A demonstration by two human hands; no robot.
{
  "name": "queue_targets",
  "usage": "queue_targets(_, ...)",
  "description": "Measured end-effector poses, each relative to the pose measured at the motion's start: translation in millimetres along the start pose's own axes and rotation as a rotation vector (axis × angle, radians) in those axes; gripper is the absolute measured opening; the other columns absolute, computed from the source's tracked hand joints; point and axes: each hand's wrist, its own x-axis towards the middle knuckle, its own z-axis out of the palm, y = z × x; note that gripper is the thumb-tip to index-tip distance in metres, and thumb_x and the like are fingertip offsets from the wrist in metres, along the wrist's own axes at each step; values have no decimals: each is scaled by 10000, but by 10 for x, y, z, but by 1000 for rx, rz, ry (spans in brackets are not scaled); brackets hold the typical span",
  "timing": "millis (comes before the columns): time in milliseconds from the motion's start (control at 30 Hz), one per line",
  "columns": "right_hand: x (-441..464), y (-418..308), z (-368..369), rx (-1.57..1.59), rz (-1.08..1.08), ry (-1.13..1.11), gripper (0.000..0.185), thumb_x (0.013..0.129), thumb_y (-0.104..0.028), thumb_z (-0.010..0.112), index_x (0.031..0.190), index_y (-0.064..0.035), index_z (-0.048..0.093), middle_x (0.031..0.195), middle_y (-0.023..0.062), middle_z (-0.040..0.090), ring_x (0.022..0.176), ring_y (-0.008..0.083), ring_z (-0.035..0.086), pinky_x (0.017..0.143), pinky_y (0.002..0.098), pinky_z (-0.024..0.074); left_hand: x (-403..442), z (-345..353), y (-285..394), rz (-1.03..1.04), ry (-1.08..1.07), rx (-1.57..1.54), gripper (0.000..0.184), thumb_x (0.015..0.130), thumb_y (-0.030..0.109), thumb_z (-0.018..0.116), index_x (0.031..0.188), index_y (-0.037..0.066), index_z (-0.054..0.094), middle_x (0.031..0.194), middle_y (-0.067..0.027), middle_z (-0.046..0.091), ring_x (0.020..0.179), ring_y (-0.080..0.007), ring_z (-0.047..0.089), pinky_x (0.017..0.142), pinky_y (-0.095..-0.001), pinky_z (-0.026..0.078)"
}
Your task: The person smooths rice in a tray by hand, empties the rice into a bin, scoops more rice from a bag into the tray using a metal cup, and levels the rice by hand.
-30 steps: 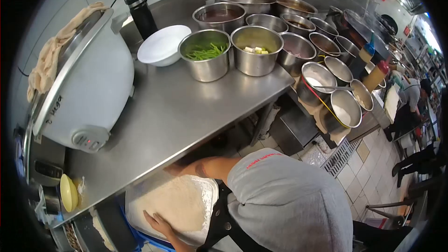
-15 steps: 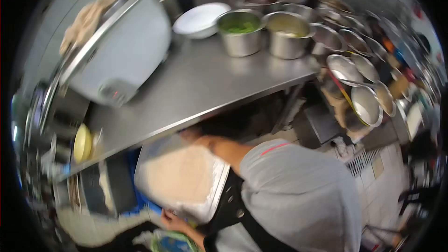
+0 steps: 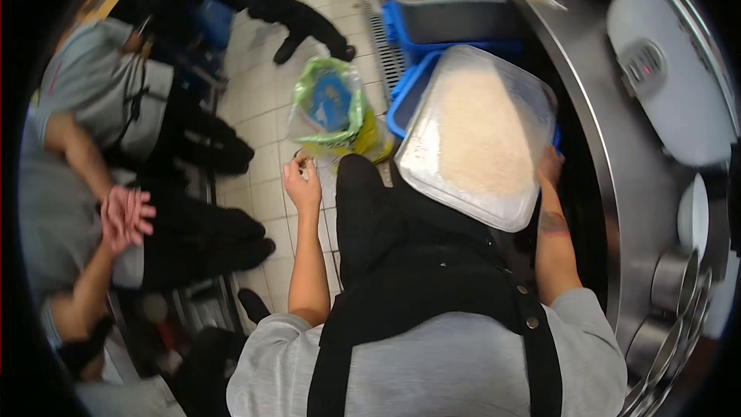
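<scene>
A translucent plastic tub (image 3: 421,166) holding a pale, powdery or fine-grained heap (image 3: 486,135) sits tilted in front of me, over a blue crate (image 3: 403,113). My right hand (image 3: 549,166) grips the tub's right edge, with some fingers hidden against its side. My left hand (image 3: 303,183) is held away from the tub on the left, fingers loosely bent and apart, and I see nothing in it. Just beyond that hand stands an opened green-and-yellow bag (image 3: 361,135) with a blue inside.
On the right runs a steel counter (image 3: 575,50) with a rice cooker (image 3: 664,69), a white bowl (image 3: 693,216) and metal pots (image 3: 673,282). A grey bin (image 3: 455,19) stands beyond the tub. Co-workers stand left; one person's hands (image 3: 126,220) are clasped together.
My view has swung from the counter to the floor and tub. My left hand, near the tub's edge before, is now apart from it. My right hand stays at the tub's edge.
</scene>
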Motion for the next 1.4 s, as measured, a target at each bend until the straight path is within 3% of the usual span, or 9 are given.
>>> queue_targets(100,40,82,75,24,-80,88,354,968,-224,360,1125,-3,586,1161,200,583,1091,433,492,986,491,369,-409,-169,-662,-162,-79,183,201,843,189,612,935,14,645,927,-180,624,894,-338,597,793,-431,472)
queue_targets(300,49,98,51,264,66,64,431,989,-273,358,1160,58,574,1212,276,559,1155,460,460,1029,474,321,-1330,-255,-1571,-552,-660,466,358,817,308,638,1061,49,674,1060,-254,645,980,-406,627,830,-453,511)
queue_targets(400,175,431,120,267,-132,-9,412,990,-231,370,1162,90,563,1217,301,548,1112,464,497,980,457,380,-2428,523,-2994,-833,-1000,492,437,869,387,590,1133,43,648,1094,-240,651,1017,-358,641,810,-473,523)
queue_targets(433,170,497,139,282,-138,-8,414,996,-223,369,1168,107,552,1221,303,550,1100,450,515,968,443,396,-2270,175,-2340,-1234,-1167,22,554,931,483,466,1221,29,594,1170,-217,625,1035,-360,629,859,-547,494)
queue_targets(500,127,518,91,464,38,-55,479,1013,-270,364,1223,137,505,1302,289,509,1189,393,491,1025,412,368,-2447,294,-2099,-1846,-1442,87,636,939,566,383,1254,50,581,1204,-207,607,1090,-359,590,898,-590,454)
queue_targets(567,114,657,92,551,145,9,556,1021,-325,354,1285,158,438,1387,278,432,1278,344,430,1092,390,306,-2959,438,-2259,-1958,-1659,-331,598,921,534,460,1257,51,567,1170,-201,616,1013,-344,607,855,-574,463)
queue_targets(833,-159,-109,-315,519,443,-45,649,1023,-403,306,1356,152,353,1430,307,358,1335,376,354,1130,377,241,-2156,853,-1930,-1970,-1487,-327,562,912,527,470,1201,57,577,1083,-168,612,930,-319,596,769,-540,448)
queue_targets(1033,-246,233,-385,131,392,-176,662,1018,-440,311,1369,120,333,1411,283,376,1283,372,404,1083,418,308,-1229,1051,-1940,-1885,-1550,-162,535,905,522,478,1159,62,584,1018,-143,609,869,-300,587,705,-514,436)
queue_targets(1400,-576,1043,-125,183,290,-182,557,1025,-331,317,1383,96,341,1419,260,377,1307,351,374,1105,391,275,170,1187,-2390,-1607,-1597,87,491,893,511,491,1083,72,597,899,-98,604,756,-266,572,586,-466,415)
